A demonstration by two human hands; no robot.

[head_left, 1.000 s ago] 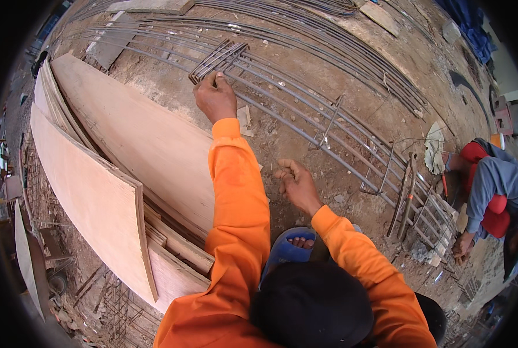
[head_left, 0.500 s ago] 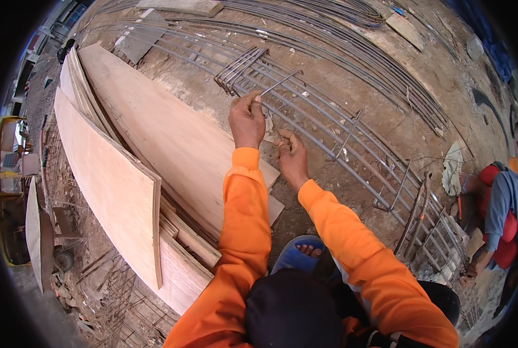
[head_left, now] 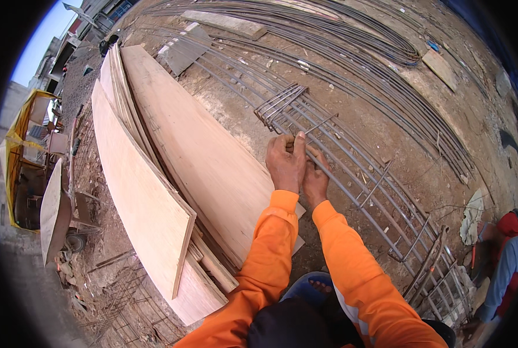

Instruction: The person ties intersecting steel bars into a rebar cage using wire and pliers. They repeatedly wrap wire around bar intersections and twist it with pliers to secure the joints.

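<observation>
A long rebar cage [head_left: 360, 198] of steel bars and square stirrups runs from the upper left to the lower right in front of me. My left hand [head_left: 286, 164] is closed on its near edge, thumb up, where a stirrup [head_left: 322, 123] meets the long bar. Close against it, my right hand [head_left: 315, 181] has its fingers curled up at the same bar; its fingertips are partly hidden, and what they hold cannot be made out. Several stirrups [head_left: 282, 106] sit bunched together on the cage just beyond my hands.
Curved plywood sheets [head_left: 140, 191] lean stacked at my left. Loose rebar [head_left: 386, 87] lies beyond the cage. A wheelbarrow [head_left: 56, 214] stands far left. At the right edge, a person in a blue sleeve [head_left: 502, 278] crouches near the cage's end, beside a pair of long-handled tools [head_left: 432, 264].
My right hand has come up beside my left at the bar, where it was lower and apart. The view has shifted, so everything sits further right.
</observation>
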